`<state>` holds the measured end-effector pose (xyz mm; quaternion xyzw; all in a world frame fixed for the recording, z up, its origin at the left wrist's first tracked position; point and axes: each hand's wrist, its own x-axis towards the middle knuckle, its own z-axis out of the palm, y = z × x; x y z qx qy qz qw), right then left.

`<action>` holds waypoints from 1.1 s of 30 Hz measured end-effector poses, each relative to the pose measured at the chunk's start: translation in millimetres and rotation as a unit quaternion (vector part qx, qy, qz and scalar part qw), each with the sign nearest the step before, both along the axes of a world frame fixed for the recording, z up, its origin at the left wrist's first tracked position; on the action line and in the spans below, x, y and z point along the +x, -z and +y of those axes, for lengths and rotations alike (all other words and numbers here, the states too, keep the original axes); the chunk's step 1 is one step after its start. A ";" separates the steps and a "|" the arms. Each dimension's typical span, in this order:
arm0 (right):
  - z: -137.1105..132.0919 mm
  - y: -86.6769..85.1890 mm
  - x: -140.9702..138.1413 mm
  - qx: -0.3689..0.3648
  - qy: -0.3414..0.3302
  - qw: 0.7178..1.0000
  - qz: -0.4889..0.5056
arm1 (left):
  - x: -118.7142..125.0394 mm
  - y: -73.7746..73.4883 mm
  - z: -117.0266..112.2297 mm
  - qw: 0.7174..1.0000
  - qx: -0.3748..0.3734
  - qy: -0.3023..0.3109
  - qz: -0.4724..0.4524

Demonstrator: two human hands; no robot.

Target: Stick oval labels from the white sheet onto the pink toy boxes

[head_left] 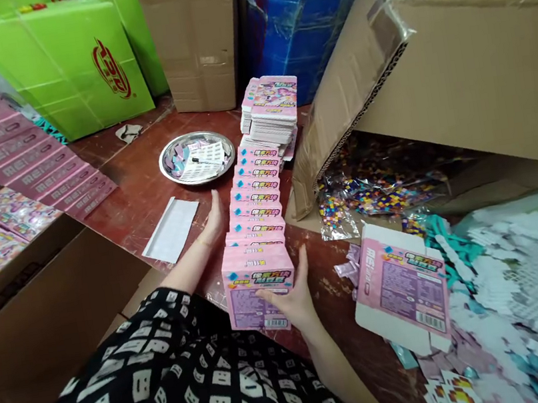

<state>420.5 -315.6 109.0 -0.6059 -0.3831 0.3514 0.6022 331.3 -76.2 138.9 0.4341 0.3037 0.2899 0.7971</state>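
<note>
Boxes (257,213) run from by the table's (333,313) near edge to a stack (273,123) toward its far edge; left, a bowl (200,182), then nearer, paper (172,229); right, a carton (472,70) with bags (389,193) inside.

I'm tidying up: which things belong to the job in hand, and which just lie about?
Likely the job:
row of pink boxes, right hand on it
stacked pink boxes
bagged coloured pieces

Probably lying about:
pen
green boxes
</note>
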 end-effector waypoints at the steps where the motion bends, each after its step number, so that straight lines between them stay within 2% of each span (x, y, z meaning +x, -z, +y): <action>1: -4.3 8.8 -3.5 -0.008 0.001 1.000 0.013 | -15.1 9.6 -21.1 1.000 0.008 -0.028 0.000; 3: -19.1 24.1 -13.0 -0.037 0.015 0.998 0.052 | -47.8 30.8 -71.1 0.997 0.034 -0.072 0.000; 4: -27.7 30.3 -18.1 -0.052 0.030 0.996 0.072 | -62.9 40.6 -97.8 0.993 0.084 -0.087 -0.005; 5: -35.7 35.3 -22.9 -0.066 0.046 0.993 0.088 | -75.7 49.1 -123.8 0.988 0.138 -0.074 0.007; 7: -47.1 43.1 -30.5 -0.081 0.077 0.989 0.100 | -91.5 61.6 -167.2 0.974 0.210 -0.054 0.066; 9: -50.3 49.4 -33.8 -0.085 0.082 0.988 0.096 | -94.6 69.4 -192.1 0.965 0.229 -0.064 0.114; 12: -43.5 54.3 -28.6 -0.076 0.063 0.991 0.089 | -88.5 75.8 -196.1 0.960 0.240 -0.085 0.118; 15: -35.3 42.0 -9.9 -0.003 0.064 0.997 0.050 | -85.1 76.1 -186.1 0.950 0.279 -0.078 0.113; 17: -32.5 19.9 6.0 0.079 0.094 0.992 -0.007 | -85.7 73.4 -184.1 0.943 0.301 -0.080 0.117; 19: -29.6 -9.7 18.5 0.121 0.107 0.983 -0.085 | -86.6 69.8 -186.6 0.937 0.316 -0.087 0.117; 22: -20.7 -49.6 24.2 0.078 0.023 0.977 -0.196 | -85.7 66.3 -191.6 0.933 0.329 -0.098 0.106; 24: -12.6 -62.9 21.0 0.048 -0.039 0.967 -0.247 | -84.3 66.3 -192.9 0.933 0.332 -0.099 0.097; 28: -1.6 -60.4 13.2 0.046 -0.060 0.957 -0.281 | -83.0 69.5 -193.4 0.933 0.327 -0.102 0.108; 33: 0.2 -49.1 6.8 0.055 -0.020 0.954 -0.296 | -82.9 72.4 -193.6 0.937 0.319 -0.103 0.101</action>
